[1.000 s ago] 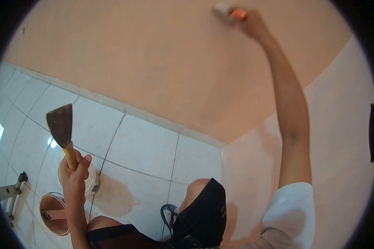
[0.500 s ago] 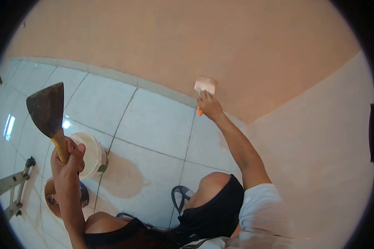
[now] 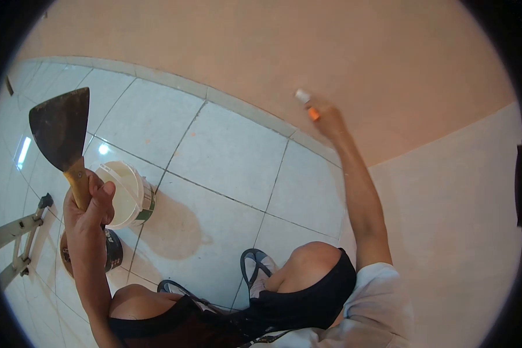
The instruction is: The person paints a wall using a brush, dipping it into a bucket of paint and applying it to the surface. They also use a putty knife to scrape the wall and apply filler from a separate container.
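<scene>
My left hand (image 3: pixel 91 203) is closed around the wooden handle of a putty knife (image 3: pixel 61 124), held upright with its broad dark blade raised. Behind that wrist stands a white bucket (image 3: pixel 149 203), pale inside, and a dark tub (image 3: pixel 115 250) partly hidden by my forearm. At the lower wall, my right hand (image 3: pixel 329 122) grips a smaller putty knife (image 3: pixel 313 112) with an orange handle. Its pale head is blurred and seen narrow, close to the peach-coloured wall (image 3: pixel 232 46).
Pale floor tiles (image 3: pixel 220 156) meet the wall at a low skirting (image 3: pixel 168 78). Metal ladder legs (image 3: pixel 23 232) stand at the left. A paler wall (image 3: pixel 435 203) joins at the right corner. My bent knees and sandalled feet (image 3: pixel 254 268) are below.
My right hand has moved up and right along the wall, and its tool has turned from flat-on to narrow. The left hand still holds its putty knife upright; the view has shifted slightly.
</scene>
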Demonstrator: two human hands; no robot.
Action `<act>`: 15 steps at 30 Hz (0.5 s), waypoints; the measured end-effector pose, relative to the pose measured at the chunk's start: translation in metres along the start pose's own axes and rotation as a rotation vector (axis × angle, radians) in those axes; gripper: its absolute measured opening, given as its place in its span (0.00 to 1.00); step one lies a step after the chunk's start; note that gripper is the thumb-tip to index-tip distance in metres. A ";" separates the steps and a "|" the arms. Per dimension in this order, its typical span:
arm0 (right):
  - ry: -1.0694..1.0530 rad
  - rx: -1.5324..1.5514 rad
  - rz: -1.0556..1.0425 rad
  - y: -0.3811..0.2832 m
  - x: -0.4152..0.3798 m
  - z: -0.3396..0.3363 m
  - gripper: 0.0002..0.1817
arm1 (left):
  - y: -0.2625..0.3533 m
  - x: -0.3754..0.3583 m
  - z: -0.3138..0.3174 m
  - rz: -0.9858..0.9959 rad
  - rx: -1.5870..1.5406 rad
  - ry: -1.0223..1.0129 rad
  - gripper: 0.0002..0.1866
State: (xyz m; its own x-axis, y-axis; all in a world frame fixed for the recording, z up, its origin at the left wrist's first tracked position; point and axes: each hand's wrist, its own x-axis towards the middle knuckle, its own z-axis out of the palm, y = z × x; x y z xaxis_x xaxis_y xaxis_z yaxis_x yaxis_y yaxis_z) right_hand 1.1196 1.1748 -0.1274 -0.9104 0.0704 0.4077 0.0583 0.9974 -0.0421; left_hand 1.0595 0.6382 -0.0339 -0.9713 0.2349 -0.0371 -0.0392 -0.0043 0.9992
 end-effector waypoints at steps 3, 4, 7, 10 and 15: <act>0.227 -0.273 -0.032 -0.045 0.008 -0.062 0.11 | -0.004 0.004 -0.003 -0.025 -0.025 -0.027 0.13; 0.340 -0.376 -0.091 -0.053 0.008 -0.066 0.10 | -0.005 0.005 -0.001 -0.026 -0.019 -0.032 0.13; 0.433 -0.514 -0.102 -0.054 -0.001 -0.034 0.07 | -0.005 0.007 0.005 -0.022 -0.006 -0.043 0.13; 0.182 -0.595 -0.078 -0.043 -0.032 0.048 0.05 | -0.003 0.004 0.011 -0.023 0.007 -0.032 0.13; -0.085 -0.187 -0.077 -0.058 -0.087 0.116 0.05 | 0.000 -0.001 0.012 -0.018 0.004 0.026 0.12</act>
State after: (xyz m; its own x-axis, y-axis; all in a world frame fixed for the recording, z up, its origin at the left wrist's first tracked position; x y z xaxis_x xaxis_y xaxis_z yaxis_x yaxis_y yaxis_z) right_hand 1.1477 1.1092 -0.2665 -0.9457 0.0005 0.3249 0.0553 0.9857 0.1592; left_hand 1.0636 0.6499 -0.0341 -0.9763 0.2093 -0.0554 -0.0558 0.0041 0.9984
